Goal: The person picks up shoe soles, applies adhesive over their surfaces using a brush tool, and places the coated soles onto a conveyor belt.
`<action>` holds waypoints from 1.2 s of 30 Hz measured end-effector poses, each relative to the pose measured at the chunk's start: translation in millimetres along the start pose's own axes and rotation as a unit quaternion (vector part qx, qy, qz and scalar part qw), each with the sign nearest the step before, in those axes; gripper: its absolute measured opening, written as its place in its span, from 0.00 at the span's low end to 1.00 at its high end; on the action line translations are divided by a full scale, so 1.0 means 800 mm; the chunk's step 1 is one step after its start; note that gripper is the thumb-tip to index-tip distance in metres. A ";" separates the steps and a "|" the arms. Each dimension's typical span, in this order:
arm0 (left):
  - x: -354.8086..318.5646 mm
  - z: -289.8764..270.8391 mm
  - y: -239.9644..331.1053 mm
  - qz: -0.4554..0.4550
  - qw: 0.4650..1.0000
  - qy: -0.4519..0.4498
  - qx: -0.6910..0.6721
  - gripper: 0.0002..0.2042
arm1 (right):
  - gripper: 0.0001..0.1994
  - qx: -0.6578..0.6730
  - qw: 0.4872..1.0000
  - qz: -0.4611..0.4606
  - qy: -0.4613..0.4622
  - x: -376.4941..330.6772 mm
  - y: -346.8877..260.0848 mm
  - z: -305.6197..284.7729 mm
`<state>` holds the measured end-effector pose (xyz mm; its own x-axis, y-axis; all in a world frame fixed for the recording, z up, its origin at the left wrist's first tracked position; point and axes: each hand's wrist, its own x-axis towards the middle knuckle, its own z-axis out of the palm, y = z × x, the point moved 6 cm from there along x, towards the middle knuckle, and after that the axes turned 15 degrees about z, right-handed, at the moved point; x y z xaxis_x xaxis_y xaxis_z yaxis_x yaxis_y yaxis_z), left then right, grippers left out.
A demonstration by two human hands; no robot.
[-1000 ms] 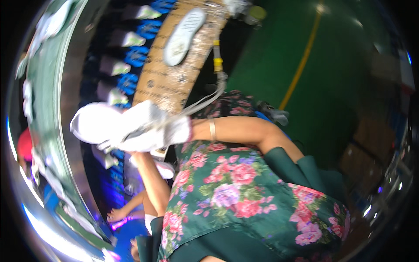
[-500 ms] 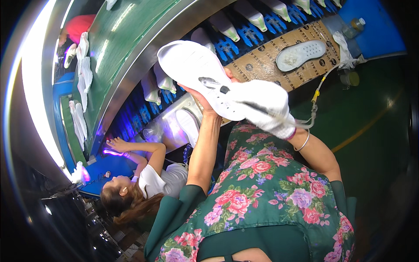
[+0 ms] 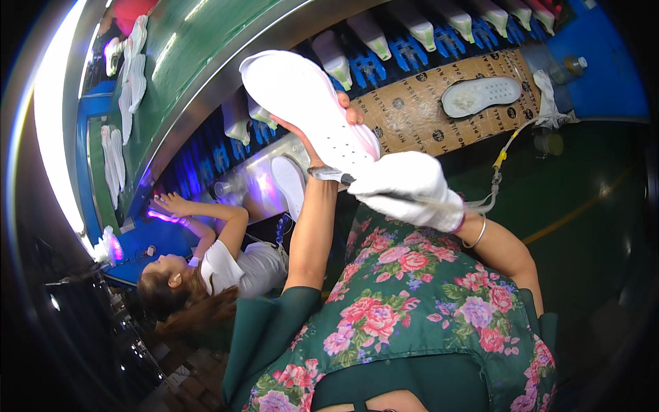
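A white shoe sole (image 3: 305, 103), dotted with small holes toward its near end, is held up and tilted in front of me. My left hand (image 3: 317, 154) grips it from beneath, with fingertips curling over the right edge. In a white glove, my right hand (image 3: 412, 187) is closed round a brush (image 3: 328, 174) with a flat, dark, wet-looking tip and a black collar. That tip is beside the sole's near left edge, in front of my left wrist; whether it touches the sole I cannot tell. Most of the handle is hidden by the glove.
A clear hose (image 3: 495, 180) runs from my right hand to the bench. On cardboard (image 3: 412, 117) lies a grey sole-shaped piece (image 3: 480, 96). Behind, shoe uppers (image 3: 367, 34) stand on blue holders. A co-worker (image 3: 233, 250) is at the left, near another white sole (image 3: 288, 185) and a green conveyor (image 3: 185, 62).
The brush has moved off the sole's middle, down and left to its near edge. The sole has turned, its near end now further up and right. My view has shifted slightly.
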<state>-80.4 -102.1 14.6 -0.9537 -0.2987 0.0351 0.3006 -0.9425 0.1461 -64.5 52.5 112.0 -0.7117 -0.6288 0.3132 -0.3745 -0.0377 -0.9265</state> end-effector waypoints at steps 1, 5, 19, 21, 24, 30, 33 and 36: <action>-0.002 0.002 0.001 0.006 1.000 0.003 0.000 0.53 | 0.09 0.073 0.996 0.040 -0.024 0.003 0.003 -0.002; 0.001 0.005 0.001 -0.022 0.998 -0.034 0.037 0.49 | 0.13 -0.113 0.992 -0.034 0.034 -0.001 0.004 -0.001; 0.005 -0.019 0.017 -0.131 0.977 -0.043 0.164 0.51 | 0.20 -0.273 0.957 -0.031 -0.097 -0.012 0.002 0.049; 0.001 -0.020 0.011 -0.179 0.970 -0.044 0.156 0.52 | 0.18 -0.206 0.970 -0.038 -0.126 -0.021 0.003 0.050; -0.008 -0.023 0.013 -0.208 0.965 -0.049 0.152 0.50 | 0.15 0.030 0.983 0.013 -0.180 -0.007 0.001 0.034; -0.011 -0.034 0.003 -0.280 0.904 0.000 0.323 0.39 | 0.11 -0.223 0.962 -0.074 -0.141 -0.013 -0.010 0.033; -0.009 -0.045 0.008 -0.310 0.858 0.037 0.408 0.38 | 0.10 -0.279 0.940 -0.073 -0.181 -0.021 -0.005 0.048; -0.004 -0.035 0.004 -0.328 0.795 -0.036 0.509 0.39 | 0.10 -0.038 0.978 0.003 -0.205 -0.008 0.007 0.039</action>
<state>-76.2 -108.8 -12.9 -0.9107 0.2509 -0.3281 -0.3915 -0.2716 0.8792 -43.6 32.1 98.4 -0.4216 -0.8880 0.1835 -0.4246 0.0145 -0.9053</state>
